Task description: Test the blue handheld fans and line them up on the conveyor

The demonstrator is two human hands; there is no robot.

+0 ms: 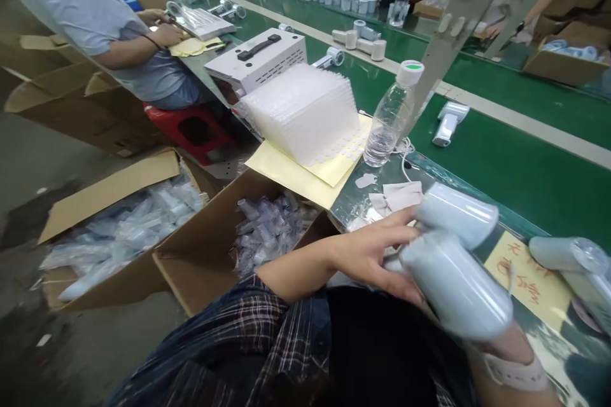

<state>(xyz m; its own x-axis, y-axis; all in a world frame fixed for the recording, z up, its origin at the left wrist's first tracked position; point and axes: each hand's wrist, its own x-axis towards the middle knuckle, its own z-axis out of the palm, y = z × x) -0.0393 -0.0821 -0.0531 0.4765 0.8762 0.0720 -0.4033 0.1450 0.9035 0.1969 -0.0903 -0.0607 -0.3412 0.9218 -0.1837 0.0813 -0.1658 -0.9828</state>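
Note:
My left hand (pixel 372 257) is closed, fingers curled around the narrow end of a glossy light-blue handheld device (pixel 458 286) with a thick rounded body. This near device is slightly blurred. A second light-blue device (pixel 456 215) lies just beyond it, close to my left fingertips; whether they touch it is unclear. My right hand (pixel 508 340) is mostly hidden beneath the near device, its fingers out of sight, with a pale watch band (pixel 518 372) at the wrist.
At right, more devices (pixel 570 254) lie by a yellow sheet with red writing (pixel 529 280). Ahead are a bottle (pixel 389 114), stacked translucent sheets (pixel 305 108) and a white box (pixel 262 60). Open cartons (pixel 191 261) of clear parts stand left. Co-workers sit along the green conveyor (pixel 515 114).

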